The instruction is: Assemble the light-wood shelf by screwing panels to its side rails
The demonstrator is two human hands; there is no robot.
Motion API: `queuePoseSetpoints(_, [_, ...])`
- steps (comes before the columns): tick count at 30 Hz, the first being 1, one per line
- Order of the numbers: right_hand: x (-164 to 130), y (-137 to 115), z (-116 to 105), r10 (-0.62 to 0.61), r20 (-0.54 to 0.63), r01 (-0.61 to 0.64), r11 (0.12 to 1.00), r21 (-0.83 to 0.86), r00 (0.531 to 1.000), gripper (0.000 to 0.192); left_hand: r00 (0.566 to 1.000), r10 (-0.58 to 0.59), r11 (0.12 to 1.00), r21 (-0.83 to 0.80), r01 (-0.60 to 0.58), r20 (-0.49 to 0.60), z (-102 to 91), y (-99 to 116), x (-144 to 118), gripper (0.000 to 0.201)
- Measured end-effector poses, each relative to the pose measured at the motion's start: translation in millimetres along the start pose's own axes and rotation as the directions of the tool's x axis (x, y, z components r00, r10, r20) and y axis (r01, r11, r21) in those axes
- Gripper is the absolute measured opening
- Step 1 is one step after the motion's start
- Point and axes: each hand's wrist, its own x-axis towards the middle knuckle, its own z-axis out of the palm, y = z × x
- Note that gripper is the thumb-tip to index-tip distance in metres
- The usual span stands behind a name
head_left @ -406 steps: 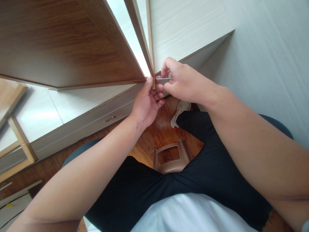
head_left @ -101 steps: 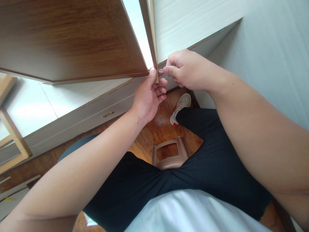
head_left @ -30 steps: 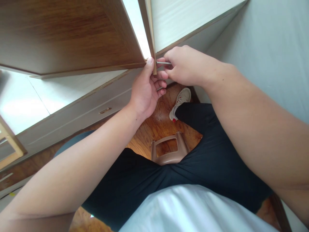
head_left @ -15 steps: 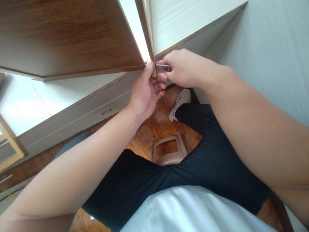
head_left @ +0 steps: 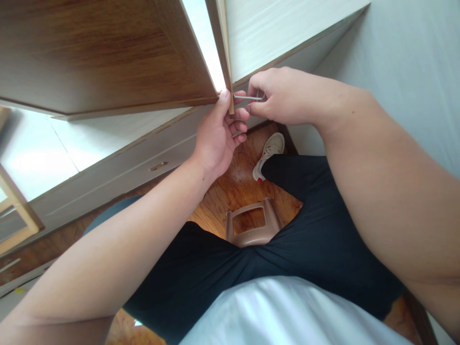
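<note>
My left hand [head_left: 219, 132] is closed around the lower end of a narrow wooden bar [head_left: 223, 52], thumb on its near side and fingers curled behind. The bar stands beside a brown wooden panel [head_left: 108, 52], with a bright gap between them. A thin L-shaped metal hex key [head_left: 247, 97] reaches from the bar's right face to my right hand [head_left: 276, 96], whose fingers pinch its bent end. Where the key's tip meets the bar, I cannot tell how deep it sits.
Behind the panel runs a pale ledge [head_left: 294, 28] above a drawer front with a small handle [head_left: 158, 166]. A light wooden frame [head_left: 21, 215] is at the left. Below me are a brown plastic stool [head_left: 257, 235], the wood floor [head_left: 247, 177] and my shoe [head_left: 269, 148].
My right hand has shifted a little to the right and its grip has turned, so more of the hex key and its bend shows. My left hand keeps its hold.
</note>
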Motion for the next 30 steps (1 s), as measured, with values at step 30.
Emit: queuePoseSetpoints(30, [-8.2, -8.2, -2.9, 0.012, 0.091, -0.02, 0.996, 0.082, 0.996, 0.056, 0.998, -0.05, 0.996, 0.072, 0.052, -0.028, 2.6, -5.5, 5.8, 0.052])
